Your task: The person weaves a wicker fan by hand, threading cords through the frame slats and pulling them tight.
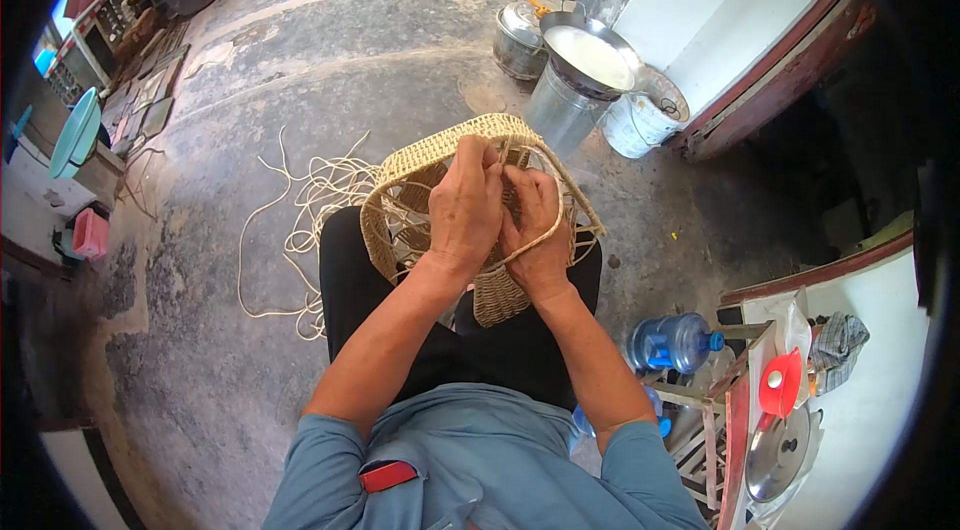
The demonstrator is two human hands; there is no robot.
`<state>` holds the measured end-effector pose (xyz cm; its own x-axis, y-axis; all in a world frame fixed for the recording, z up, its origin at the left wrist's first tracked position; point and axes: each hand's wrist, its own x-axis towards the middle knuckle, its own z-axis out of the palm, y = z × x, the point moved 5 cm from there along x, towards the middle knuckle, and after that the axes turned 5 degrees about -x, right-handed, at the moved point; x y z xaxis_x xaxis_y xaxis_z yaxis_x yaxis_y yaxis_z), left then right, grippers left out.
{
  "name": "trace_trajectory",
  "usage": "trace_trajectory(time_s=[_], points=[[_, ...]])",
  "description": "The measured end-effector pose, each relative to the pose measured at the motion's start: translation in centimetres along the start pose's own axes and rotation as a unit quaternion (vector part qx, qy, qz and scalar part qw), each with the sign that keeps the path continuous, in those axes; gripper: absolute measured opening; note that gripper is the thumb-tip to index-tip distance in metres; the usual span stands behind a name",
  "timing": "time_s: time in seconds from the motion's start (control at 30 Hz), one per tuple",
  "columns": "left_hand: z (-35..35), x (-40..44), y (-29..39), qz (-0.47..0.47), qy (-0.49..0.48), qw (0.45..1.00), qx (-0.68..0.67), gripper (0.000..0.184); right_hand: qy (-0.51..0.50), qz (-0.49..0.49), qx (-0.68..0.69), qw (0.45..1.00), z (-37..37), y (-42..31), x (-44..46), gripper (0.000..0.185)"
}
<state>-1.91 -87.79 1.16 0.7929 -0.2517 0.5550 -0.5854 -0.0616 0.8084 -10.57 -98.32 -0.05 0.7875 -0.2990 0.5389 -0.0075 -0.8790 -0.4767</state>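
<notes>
A woven basket (437, 147) of pale straw-coloured cord is on the lap of the seated person, between the two thighs in black trousers (347, 277). Its opening is turned toward the body, and one woven flap (498, 300) hangs down at the near side.

Both hands are at the basket, very near to each other. The left hand (466, 198) has its fingers bent together close to the far rim; its grip looks narrow, but I cannot tell if it is fully closed, or on what. The right hand (537, 222) is just beside it, with the fingers curled over the inside of the basket. Its fingertips are partly hidden, so I cannot tell what its grip has hold of. One strand (556, 220) makes a curve across the back of this hand.

On the floor (220, 260), to the left of the basket, loose cord (312, 192) lies in many loops. Beyond the basket, to the right, a wok (590, 58) with whitish content sits on a metal cylinder (563, 113), and a white bucket (640, 123) stands beside it. A blue water bottle (672, 342) lies near the right elbow.
</notes>
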Motion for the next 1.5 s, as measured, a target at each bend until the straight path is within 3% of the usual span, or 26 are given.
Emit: trace_trajectory(time_s=[0.1, 0.17, 0.27, 0.33, 0.47, 0.6, 0.8, 1.0, 1.1, 1.2, 1.27, 1.33, 1.5], points=[[-0.1, -0.7, -0.7, -0.068, 0.011, 0.995, -0.065, 0.018, 0.011, -0.004, -0.005, 1.000, 0.1, 0.1, -0.1, 0.050], [0.1, -0.7, -1.1, -0.101, -0.016, 0.976, -0.190, 0.016, 0.016, -0.001, -0.007, 1.000, -0.1, 0.1, -0.2, 0.048], [-0.4, -0.4, -1.3, -0.188, -0.093, 0.912, -0.354, 0.013, 0.050, -0.032, -0.003, 0.998, 0.0, 0.3, -0.1, 0.048], [-1.9, 0.0, -0.9, -0.239, -0.123, 0.867, -0.419, 0.013, 0.017, 0.018, 0.012, 1.000, -0.2, 0.1, 0.1, 0.048], [-7.5, 2.2, -3.6, -0.230, -0.043, 0.896, -0.377, 0.012, 0.025, 0.025, -0.008, 0.999, -0.3, -0.3, 0.1, 0.050], [-11.9, 3.4, -5.6, -0.218, -0.016, 0.915, -0.339, 0.022, 0.151, -0.076, -0.079, 0.982, -1.1, -2.2, 0.6, 0.047], [-13.1, 3.4, -6.2, -0.192, -0.022, 0.940, -0.280, 0.038, 0.083, -0.029, -0.035, 0.996, 1.1, -2.6, 2.5, 0.019], [-13.3, 3.0, -5.4, -0.194, -0.012, 0.938, -0.285, 0.036, 0.101, -0.009, -0.046, 0.994, 2.0, -3.1, 3.7, 0.012], [-15.8, 2.0, -3.9, -0.158, 0.103, 0.982, -0.022, 0.029, 0.116, 0.002, -0.049, 0.992, 2.2, -3.1, 3.7, 0.011], [-13.7, -0.9, -0.3, -0.097, 0.032, 0.982, 0.159, 0.024, 0.132, 0.009, -0.037, 0.991, 2.3, -3.1, 3.7, 0.011], [-9.5, -2.8, 2.0, -0.039, -0.043, 0.996, 0.072, 0.018, 0.125, 0.016, -0.033, 0.991, 2.4, -2.9, 3.7, 0.011], [-6.4, -3.3, 1.9, -0.003, -0.043, 0.997, 0.060, 0.029, 0.120, 0.018, -0.031, 0.992, 2.5, -2.9, 3.6, 0.011], [-3.2, -2.8, -1.2, -0.035, -0.033, 0.998, 0.044, 0.037, 0.125, 0.017, -0.032, 0.992, 2.3, -2.7, 3.7, 0.011]])
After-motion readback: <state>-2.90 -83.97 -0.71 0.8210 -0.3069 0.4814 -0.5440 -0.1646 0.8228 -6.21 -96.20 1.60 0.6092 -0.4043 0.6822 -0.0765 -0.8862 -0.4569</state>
